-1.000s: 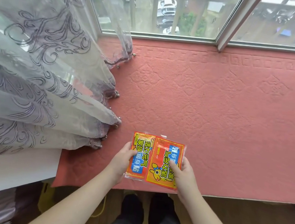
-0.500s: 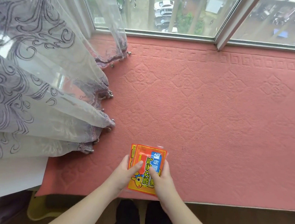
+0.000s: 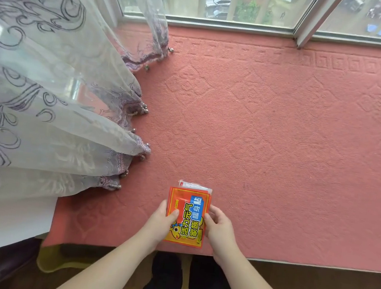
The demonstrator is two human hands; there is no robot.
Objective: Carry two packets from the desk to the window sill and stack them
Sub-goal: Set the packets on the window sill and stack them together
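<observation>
Two flat orange-and-red foil packets (image 3: 186, 218) lie stacked near the front edge of the window sill's salmon-pink embossed mat (image 3: 281, 136), only a pale sliver of the lower one peeking out at the far end. The left hand (image 3: 159, 222) and right hand (image 3: 219, 227) pinch the stack's left and right edges. Farther left hangs a sheer lilac patterned curtain (image 3: 47, 93); beyond, the window frame (image 3: 304, 26).
</observation>
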